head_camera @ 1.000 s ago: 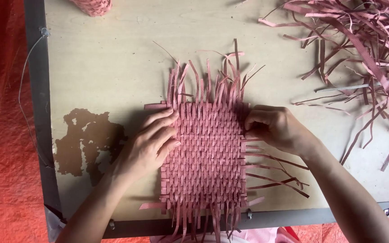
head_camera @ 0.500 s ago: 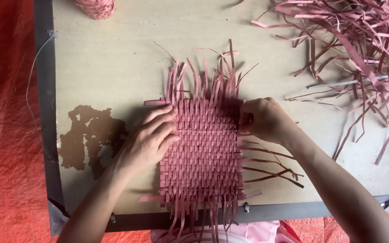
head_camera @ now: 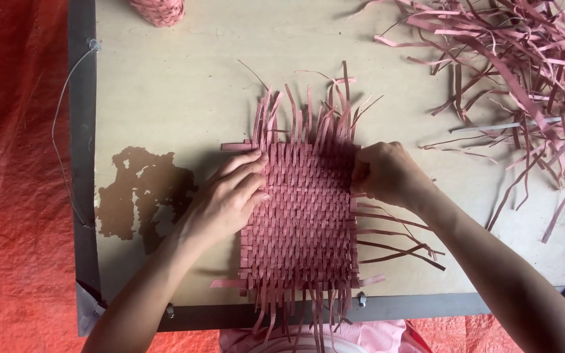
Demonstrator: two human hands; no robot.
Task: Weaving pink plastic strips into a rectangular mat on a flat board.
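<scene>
Fingertips of the right hand (head_camera: 387, 175), pinching the woven mat (head_camera: 305, 222), stay hidden; left hand (head_camera: 230, 199) fingers press flat.

You are showing two bare forearms, coming in from the bottom edge, with no sleeve reaching the wrist on either side. Your left hand (head_camera: 230, 199) is wearing no glove, ring or band that can be made out, and your right hand (head_camera: 387, 173) is just as plain, its wrist carrying no watch or bracelet. Your fingers (head_camera: 246, 167) are showing short, unpainted nails. At the bottom edge, between your arms, you are wearing pink cloth (head_camera: 374, 336) with a faint pattern.
</scene>
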